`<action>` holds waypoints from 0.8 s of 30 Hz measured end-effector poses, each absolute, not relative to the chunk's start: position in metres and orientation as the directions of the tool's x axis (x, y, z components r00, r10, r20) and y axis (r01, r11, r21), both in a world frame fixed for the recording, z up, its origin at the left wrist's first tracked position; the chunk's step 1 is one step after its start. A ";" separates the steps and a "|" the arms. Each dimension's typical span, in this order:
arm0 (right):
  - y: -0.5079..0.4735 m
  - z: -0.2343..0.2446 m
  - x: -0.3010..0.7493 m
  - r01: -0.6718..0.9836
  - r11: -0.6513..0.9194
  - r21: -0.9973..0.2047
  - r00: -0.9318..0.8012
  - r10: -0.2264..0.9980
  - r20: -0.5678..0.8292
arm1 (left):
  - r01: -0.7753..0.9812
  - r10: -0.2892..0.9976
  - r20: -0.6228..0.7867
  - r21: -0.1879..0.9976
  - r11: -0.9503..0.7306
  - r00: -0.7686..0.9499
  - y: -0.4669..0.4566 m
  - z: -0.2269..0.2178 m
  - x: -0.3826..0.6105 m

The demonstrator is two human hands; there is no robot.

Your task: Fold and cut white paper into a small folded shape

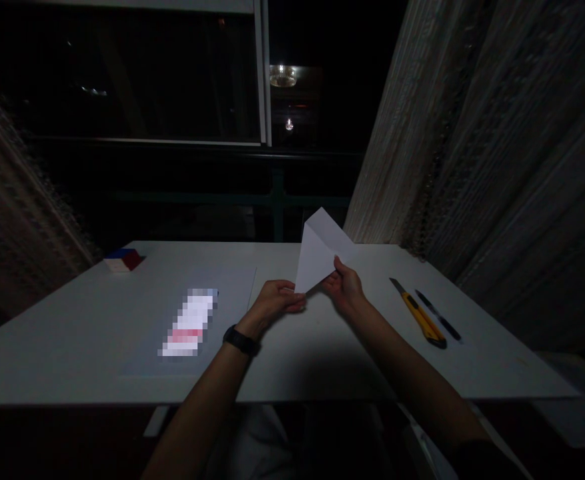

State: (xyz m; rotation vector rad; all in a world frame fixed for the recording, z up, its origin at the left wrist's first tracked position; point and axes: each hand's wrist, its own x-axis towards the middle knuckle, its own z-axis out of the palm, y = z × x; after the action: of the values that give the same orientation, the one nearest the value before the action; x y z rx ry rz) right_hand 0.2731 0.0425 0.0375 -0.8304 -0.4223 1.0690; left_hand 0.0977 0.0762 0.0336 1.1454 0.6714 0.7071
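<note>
A folded sheet of white paper [320,250], with a pointed top, is held up above the table between both hands. My left hand [278,300], with a dark band on the wrist, pinches its lower left corner. On the lower right edge, my right hand [343,285] grips the paper with the thumb in front and the fingers behind. Parts of the right fingers are hidden by the paper. The sheet is tilted, and a fold line runs down from near its top.
On the white table [317,360], a lit phone [190,323] lies on a pale sheet [245,287] at left. A coloured cube [123,260] sits at the far left. A yellow utility knife [420,317] and a pen [438,315] lie at right. Curtains [397,133] hang beside the dark window.
</note>
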 end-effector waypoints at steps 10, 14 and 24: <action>0.042 0.033 0.261 -0.618 0.307 -0.723 0.402 0.914 0.045 | -0.164 0.756 -0.083 0.955 0.246 0.649 0.074 0.035 0.097; 0.041 0.025 0.245 -0.585 0.269 -0.765 0.355 0.933 0.057 | -0.134 0.747 -0.077 0.967 0.218 0.660 0.075 0.033 0.098; 0.040 0.032 0.252 -0.554 0.314 -0.771 0.407 0.910 0.078 | -0.191 0.852 -0.007 0.973 0.126 0.524 0.076 0.038 0.098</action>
State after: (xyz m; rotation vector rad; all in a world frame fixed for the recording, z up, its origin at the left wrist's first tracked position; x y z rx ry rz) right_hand 0.2524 0.0395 0.0323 -0.7371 -0.5689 1.0364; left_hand 0.0976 0.0763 0.0377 1.2114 0.6838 0.8522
